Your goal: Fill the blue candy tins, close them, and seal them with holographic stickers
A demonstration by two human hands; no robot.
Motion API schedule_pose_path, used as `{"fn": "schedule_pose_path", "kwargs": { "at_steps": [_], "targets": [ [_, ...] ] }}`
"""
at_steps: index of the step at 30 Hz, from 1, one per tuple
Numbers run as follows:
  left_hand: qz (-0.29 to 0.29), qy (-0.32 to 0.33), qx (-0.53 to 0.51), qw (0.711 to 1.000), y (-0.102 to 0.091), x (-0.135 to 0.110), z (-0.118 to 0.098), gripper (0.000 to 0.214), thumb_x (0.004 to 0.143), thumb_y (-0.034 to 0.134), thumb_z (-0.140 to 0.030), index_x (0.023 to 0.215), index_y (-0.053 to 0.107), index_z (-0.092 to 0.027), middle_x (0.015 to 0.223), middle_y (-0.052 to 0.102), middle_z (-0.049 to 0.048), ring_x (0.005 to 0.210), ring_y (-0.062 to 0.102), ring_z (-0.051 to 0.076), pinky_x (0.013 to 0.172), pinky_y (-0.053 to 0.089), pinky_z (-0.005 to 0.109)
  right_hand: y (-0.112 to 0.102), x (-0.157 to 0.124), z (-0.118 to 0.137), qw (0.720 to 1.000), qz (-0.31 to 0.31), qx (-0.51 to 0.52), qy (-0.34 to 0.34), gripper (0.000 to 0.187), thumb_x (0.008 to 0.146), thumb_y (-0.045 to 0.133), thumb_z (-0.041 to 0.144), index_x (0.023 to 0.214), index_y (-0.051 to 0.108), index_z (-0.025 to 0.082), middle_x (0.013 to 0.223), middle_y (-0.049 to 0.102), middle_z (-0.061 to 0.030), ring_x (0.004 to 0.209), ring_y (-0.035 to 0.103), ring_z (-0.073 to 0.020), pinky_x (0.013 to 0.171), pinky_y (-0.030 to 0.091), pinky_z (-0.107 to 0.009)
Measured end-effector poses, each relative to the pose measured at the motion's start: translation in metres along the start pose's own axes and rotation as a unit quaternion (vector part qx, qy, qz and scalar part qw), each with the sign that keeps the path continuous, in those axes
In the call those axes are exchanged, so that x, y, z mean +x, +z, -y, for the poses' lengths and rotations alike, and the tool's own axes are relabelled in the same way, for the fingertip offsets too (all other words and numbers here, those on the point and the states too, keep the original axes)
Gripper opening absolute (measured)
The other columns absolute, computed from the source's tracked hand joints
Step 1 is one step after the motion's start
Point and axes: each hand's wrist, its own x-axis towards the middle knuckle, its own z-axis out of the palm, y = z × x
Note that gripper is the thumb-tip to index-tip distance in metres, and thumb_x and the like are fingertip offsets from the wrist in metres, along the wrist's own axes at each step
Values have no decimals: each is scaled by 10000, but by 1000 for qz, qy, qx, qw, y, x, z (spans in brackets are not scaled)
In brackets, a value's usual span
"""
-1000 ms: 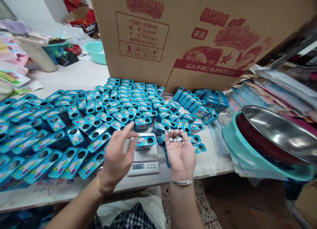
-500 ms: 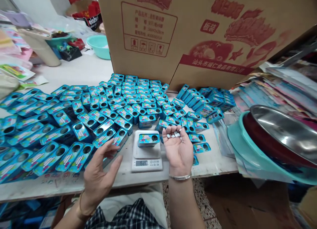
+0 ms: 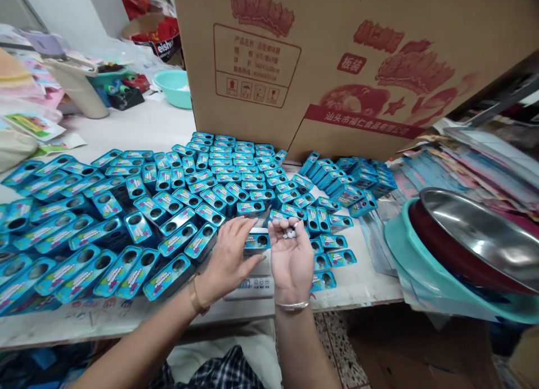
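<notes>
My right hand (image 3: 290,262) is turned palm up and cupped, with several small white candies (image 3: 289,232) lying on its fingers. My left hand (image 3: 229,260) reaches over a small white digital scale (image 3: 255,286). Its fingers and thumb are round the left end of a blue tin (image 3: 258,241) that stands on the scale's plate. The hand hides most of the plate and part of the display. Both hands are close together near the table's front edge.
Rows of several blue tins (image 3: 126,220) with round holes cover the white table (image 3: 138,125). A large cardboard box (image 3: 337,63) stands behind them. A steel bowl (image 3: 475,232) sits stacked in teal and red basins (image 3: 396,240) at right. A teal bowl (image 3: 174,88) and clutter lie at back left.
My left hand dropped back toward the table edge, then came forward and right onto the tin on the scale. The right hand shifted slightly left with its candies.
</notes>
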Motion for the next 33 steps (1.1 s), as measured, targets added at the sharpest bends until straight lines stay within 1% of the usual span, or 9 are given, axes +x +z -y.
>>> {"fn": "schedule_pose_path", "kwargs": {
  "at_steps": [5, 10, 14, 21, 25, 27, 29, 31, 33],
  "targets": [
    [-15, -25, -13, 1000, -11, -13, 2, 657, 839, 659, -295, 1421, 358, -238, 1375, 465, 111, 1301, 400, 271, 1102, 348, 458, -9, 7, 21, 994, -35, 80, 73, 185, 921, 477, 251, 777, 577, 192, 699, 582, 43, 654, 584, -74, 724, 558, -251],
    [-62, -72, -10, 995, -31, -27, 5, 612, 857, 649, -308, 1410, 389, -266, 1369, 494, 85, 1288, 434, 251, 1093, 367, 432, -17, 8, 39, 995, -57, 82, 11, 176, 922, 470, 240, 801, 584, 179, 766, 627, 23, 691, 602, -83, 675, 552, -238],
    [-71, -76, -11, 995, -34, -30, 6, 596, 855, 651, -301, 1399, 409, -275, 1354, 512, 80, 1276, 450, 252, 1079, 382, 434, -19, 6, 39, 997, -56, 58, 1, 150, 909, 502, 232, 811, 597, 170, 812, 651, 5, 743, 623, -97, 730, 559, -264],
    [-38, -30, 22, 999, -22, -14, -1, 627, 857, 631, -303, 1424, 370, -247, 1377, 476, 112, 1305, 409, 279, 1090, 361, 468, -20, 4, 30, 998, -50, 43, 18, 101, 867, 562, 248, 804, 599, 178, 786, 640, 20, 749, 622, -87, 778, 549, -265],
    [61, 10, 89, 994, -10, -2, 3, 483, 855, 599, -247, 1325, 486, -233, 1239, 590, 101, 1190, 509, 306, 1067, 334, 548, -19, 0, 35, 998, -26, 47, 40, 87, 832, 615, 264, 797, 586, 191, 770, 628, 33, 737, 615, -88, 758, 549, -261],
    [87, 17, 82, 993, -12, 7, 3, 370, 869, 570, -239, 1237, 543, -236, 1144, 639, 75, 1073, 579, 278, 1016, 386, 522, -23, -2, 46, 998, -23, 49, 38, 89, 818, 635, 266, 807, 586, 193, 780, 624, 33, 740, 613, -92, 743, 553, -262],
    [54, 14, 55, 997, -22, 26, -3, 344, 878, 570, -276, 1218, 548, -230, 1147, 641, 70, 1031, 601, 251, 941, 453, 440, -32, -3, 61, 997, -34, 61, 9, 82, 813, 641, 252, 807, 587, 190, 783, 615, 31, 740, 609, -91, 730, 555, -251],
    [-9, 21, 42, 999, -34, 59, -15, 364, 879, 582, -334, 1221, 546, -215, 1158, 638, 72, 1027, 607, 238, 885, 480, 376, -42, -4, 77, 995, -53, 81, -29, 64, 813, 635, 230, 800, 589, 188, 784, 602, 32, 734, 602, -86, 719, 558, -237],
    [-50, 47, 55, 996, -39, 106, -28, 390, 875, 586, -377, 1220, 551, -199, 1141, 649, 67, 1022, 612, 236, 885, 472, 358, -52, -4, 91, 992, -63, 98, -50, 51, 812, 632, 215, 795, 592, 190, 790, 590, 32, 733, 598, -85, 713, 565, -236]
  ]
}}
